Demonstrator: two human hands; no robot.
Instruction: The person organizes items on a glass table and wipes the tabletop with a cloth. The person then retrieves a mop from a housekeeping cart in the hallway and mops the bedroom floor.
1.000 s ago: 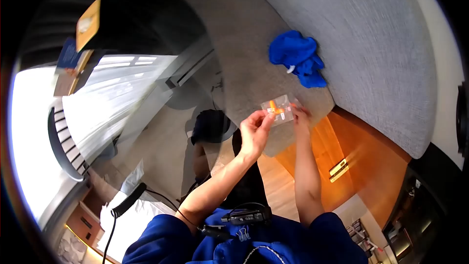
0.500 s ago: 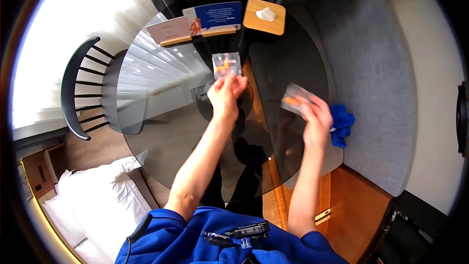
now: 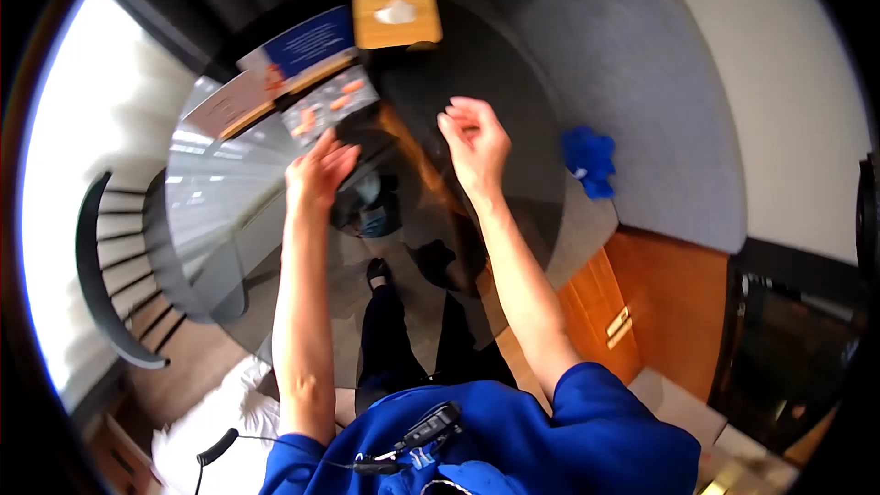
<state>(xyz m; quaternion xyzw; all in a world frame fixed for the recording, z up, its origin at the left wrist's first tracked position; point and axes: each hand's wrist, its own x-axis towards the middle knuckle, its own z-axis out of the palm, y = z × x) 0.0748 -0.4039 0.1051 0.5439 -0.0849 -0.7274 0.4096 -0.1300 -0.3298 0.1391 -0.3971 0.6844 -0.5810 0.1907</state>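
Note:
Two clear packets [image 3: 346,97] with orange pieces inside lie side by side on the round glass table [image 3: 513,174], against the sign stands. My left hand [image 3: 321,170] is just below the near edge of the left packet, fingers apart; whether a fingertip touches it is unclear. Over the table's right half is my right hand [image 3: 477,142], raised, its fingers loosely curled and apart with nothing between them.
Behind the packets stand a blue sign [image 3: 307,44] and a pale sign [image 3: 225,105], beside a wooden tissue box [image 3: 396,23]. A blue cloth [image 3: 589,160] rests on the grey bench at right. A black chair [image 3: 101,266] stands at left.
Both packets, one in each hand before, now lie together by the signs. My right hand has let go of its packet and moved left. The view has shifted.

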